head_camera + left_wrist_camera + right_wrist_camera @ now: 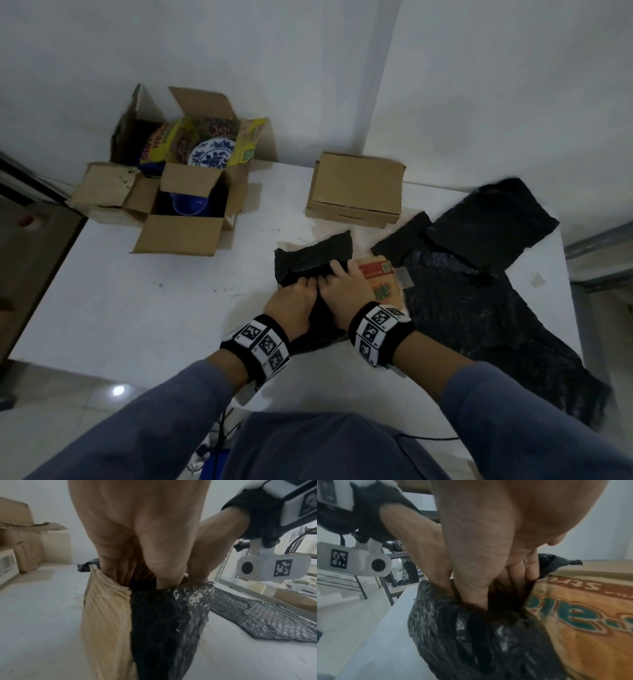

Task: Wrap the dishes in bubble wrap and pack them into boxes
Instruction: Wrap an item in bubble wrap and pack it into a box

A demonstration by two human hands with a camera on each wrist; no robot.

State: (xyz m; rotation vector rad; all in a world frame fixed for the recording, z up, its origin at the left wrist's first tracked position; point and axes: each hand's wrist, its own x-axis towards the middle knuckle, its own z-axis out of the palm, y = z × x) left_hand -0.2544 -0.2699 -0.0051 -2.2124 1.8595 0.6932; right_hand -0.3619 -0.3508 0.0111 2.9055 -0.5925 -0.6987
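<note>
A bundle of black bubble wrap [318, 253] lies mid-table; whatever is inside it is hidden. My left hand [301, 291] and right hand [339, 277] sit side by side on its near part, and both grip the wrap with curled fingers. In the left wrist view the left hand [145, 540] digs its fingers into the top of the bundle [164, 622], with a beige cardboard flap [106, 608] against its left side. In the right wrist view the right hand [488, 547] pinches the wrap [471, 635] next to an orange printed carton [582, 608] [382, 284].
Loose black bubble wrap sheets [479, 308] cover the table's right side. A closed cardboard box [356, 186] stands behind the bundle. At the back left are open boxes [178, 236] holding a blue-and-white plate [212, 152] and a blue bowl [190, 204]. The white table [137, 308] ends near my body.
</note>
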